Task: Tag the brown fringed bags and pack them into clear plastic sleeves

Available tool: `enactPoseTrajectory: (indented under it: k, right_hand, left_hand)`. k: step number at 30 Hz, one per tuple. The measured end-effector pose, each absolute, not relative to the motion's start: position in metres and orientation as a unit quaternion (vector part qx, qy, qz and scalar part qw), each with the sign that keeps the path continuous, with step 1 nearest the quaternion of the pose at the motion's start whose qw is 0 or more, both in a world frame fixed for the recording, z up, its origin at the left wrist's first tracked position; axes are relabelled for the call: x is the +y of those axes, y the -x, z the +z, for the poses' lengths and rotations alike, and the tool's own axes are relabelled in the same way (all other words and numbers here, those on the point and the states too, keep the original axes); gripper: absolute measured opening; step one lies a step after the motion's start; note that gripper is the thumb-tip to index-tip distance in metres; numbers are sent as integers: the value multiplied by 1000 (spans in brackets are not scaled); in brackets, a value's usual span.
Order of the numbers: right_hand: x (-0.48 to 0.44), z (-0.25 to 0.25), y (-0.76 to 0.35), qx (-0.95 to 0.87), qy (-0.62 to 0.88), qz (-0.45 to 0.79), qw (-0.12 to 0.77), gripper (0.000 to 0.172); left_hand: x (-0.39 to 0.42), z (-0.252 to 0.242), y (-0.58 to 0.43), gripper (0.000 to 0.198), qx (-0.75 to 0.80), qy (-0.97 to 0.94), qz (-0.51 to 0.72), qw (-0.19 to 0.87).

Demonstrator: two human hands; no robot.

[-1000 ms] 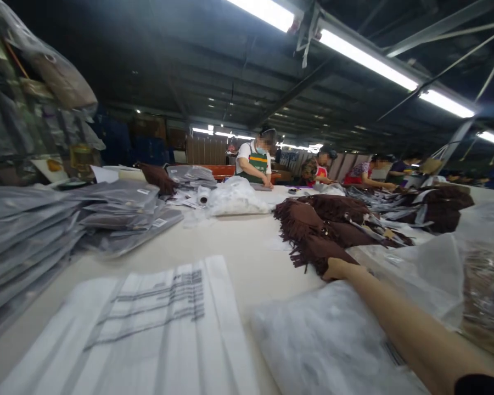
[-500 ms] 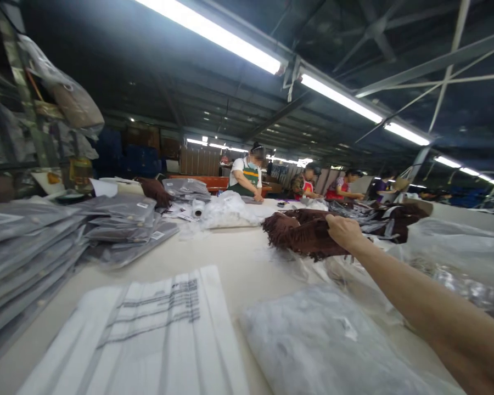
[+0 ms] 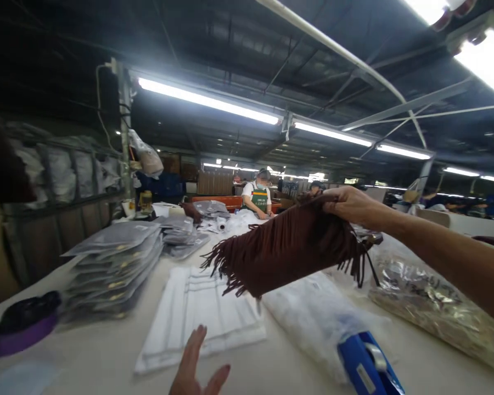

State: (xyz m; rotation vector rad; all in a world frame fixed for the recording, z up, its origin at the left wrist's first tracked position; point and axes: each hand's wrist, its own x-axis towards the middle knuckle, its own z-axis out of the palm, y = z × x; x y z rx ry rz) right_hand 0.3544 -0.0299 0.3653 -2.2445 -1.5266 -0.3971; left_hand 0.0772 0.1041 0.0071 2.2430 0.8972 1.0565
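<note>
My right hand grips the upper edge of a dark brown fringed suede-like piece, its fingers closed and thumb beneath. The piece hangs tilted in the air, with strips of fringe dangling at both ends. Below it lies a flat white bundle with grey stripes, partly covered from view by the brown piece. At the bottom edge my left hand is open, fingers and thumb apart, just in front of the white bundle and holding nothing.
Stacked grey bagged packages stand at left, near a purple-and-black round object. Clear plastic bags and a blue tape dispenser lie at right. A bulging clear bag is beyond them. Across the table, a co-worker stands.
My right hand has lifted the brown fringed piece off the far right pile and brought it nearer, over the white bundle. My left hand has come into view. The camera view has shifted.
</note>
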Motion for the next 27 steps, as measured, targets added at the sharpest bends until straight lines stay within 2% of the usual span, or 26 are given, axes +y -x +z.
enactPoseTrajectory:
  k: [2, 4, 5, 8, 12, 16, 20, 23, 25, 27]
  right_hand:
    - [-41, 342, -329, -544, 767, 13, 340, 25]
    - [-50, 309, -310, -499, 728, 160, 441, 24]
    - [-54, 290, -303, -479, 721, 205, 457, 23]
    - [-65, 229, -288, -443, 730, 273, 443, 21]
    - [-81, 154, -278, -399, 749, 332, 411, 16]
    - [-84, 95, -268, -388, 771, 335, 378, 16]
    - [-76, 53, -270, -389, 818, 252, 340, 15]
    - [-84, 35, -277, -400, 840, 140, 340, 26]
    - [-101, 24, -271, -423, 832, 86, 349, 31]
    - [-120, 11, -250, -505, 785, 50, 355, 31]
  left_hand:
    - [91, 28, -78, 78, 326, -708, 424, 462]
    - [75, 44, -72, 87, 283, -583, 420, 636]
    - [65, 49, -65, 85, 265, -527, 409, 696]
    - [31, 53, -32, 67, 264, -419, 359, 791]
    - [3, 59, 14, 47, 348, -422, 287, 787]
    - [19, 71, 33, 49, 417, -533, 211, 705]
    - [47, 58, 42, 36, 536, -742, 99, 389]
    - [47, 33, 61, 34, 569, -777, 63, 263]
    - [38, 18, 76, 40, 534, -829, 98, 132]
    - [27, 6, 86, 42, 411, -896, 168, -6]
